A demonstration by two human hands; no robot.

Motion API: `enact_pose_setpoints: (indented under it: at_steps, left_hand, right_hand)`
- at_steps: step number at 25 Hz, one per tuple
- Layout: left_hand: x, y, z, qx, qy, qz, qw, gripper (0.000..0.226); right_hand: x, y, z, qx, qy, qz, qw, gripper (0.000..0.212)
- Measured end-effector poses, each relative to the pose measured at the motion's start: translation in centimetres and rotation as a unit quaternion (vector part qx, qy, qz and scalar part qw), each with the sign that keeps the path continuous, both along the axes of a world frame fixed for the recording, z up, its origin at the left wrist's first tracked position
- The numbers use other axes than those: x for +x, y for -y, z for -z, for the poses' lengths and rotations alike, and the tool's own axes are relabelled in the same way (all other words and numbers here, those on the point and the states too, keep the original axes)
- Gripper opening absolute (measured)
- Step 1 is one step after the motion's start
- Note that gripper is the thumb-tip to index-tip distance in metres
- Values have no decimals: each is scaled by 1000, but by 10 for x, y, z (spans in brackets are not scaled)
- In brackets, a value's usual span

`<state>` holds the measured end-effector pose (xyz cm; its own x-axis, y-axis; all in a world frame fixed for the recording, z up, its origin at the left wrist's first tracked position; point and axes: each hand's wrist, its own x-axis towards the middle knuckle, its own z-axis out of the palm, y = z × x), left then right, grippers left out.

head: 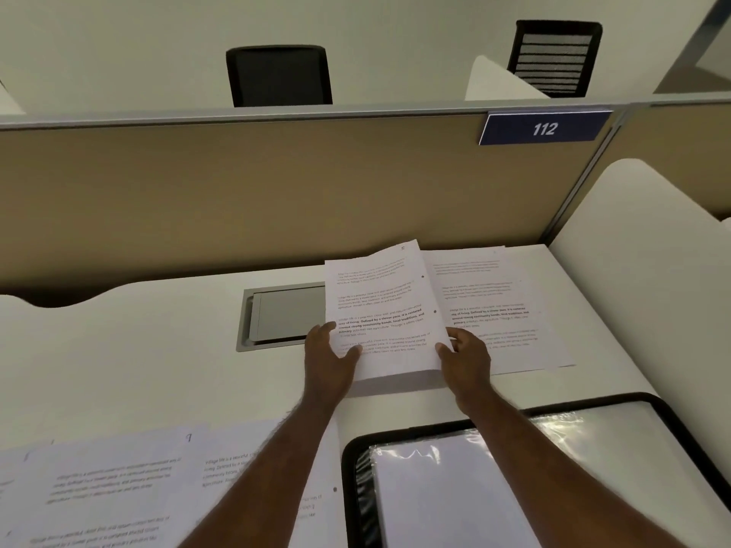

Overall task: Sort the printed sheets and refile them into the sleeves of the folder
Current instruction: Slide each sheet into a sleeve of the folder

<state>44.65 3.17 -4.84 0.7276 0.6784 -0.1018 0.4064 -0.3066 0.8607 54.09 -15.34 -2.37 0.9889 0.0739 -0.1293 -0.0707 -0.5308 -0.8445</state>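
Observation:
A printed sheet (379, 306) with punch holes along its right edge is held up, tilted, over the white desk. My left hand (328, 350) grips its lower left edge, thumb on top. My right hand (466, 354) pinches its lower right corner. Behind it, several more printed sheets (502, 306) lie flat on the desk. Other printed sheets (114, 488) are spread at the near left, under my left forearm. The black-edged folder (553, 413) lies open at the near right, and a white sheet (447, 496) sits in its shiny plastic sleeve.
A grey cable hatch (277, 314) is set into the desk (118, 369) left of the held sheet. A beige partition (237, 191) with a blue "112" sign (544, 128) closes the back. A white side divider (648, 247) stands at right. Two black chairs are beyond the partition.

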Motion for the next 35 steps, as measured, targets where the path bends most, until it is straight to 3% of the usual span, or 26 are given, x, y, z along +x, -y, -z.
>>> enact_pose_setpoints:
  at_steps: [8, 12, 18, 23, 28, 35]
  left_hand:
    - [-51, 17, -45, -266, 76, -71, 958, 49]
    - [-89, 57, -57, -227, 66, -32, 971, 27]
    - [-145, 149, -54, -220, 100, -26, 970, 29]
    - [-186, 232, -57, -273, 140, -36, 951, 37]
    - [-216, 324, -52, -296, 141, -14, 945, 30]
    - [-230, 413, -55, -287, 103, 87, 948, 21]
  right_hand:
    - [-46, 39, -28, 120, 4, -14, 993, 29]
    - [-90, 81, -40, 178, 6, 16, 984, 20]
    - [-153, 163, -44, 277, -76, 82, 954, 6]
    - [-213, 231, -52, 394, -148, 86, 903, 29]
    - [-265, 286, -51, 395, -163, 105, 898, 30]
    - [-298, 389, -44, 359, -120, 156, 912, 37]
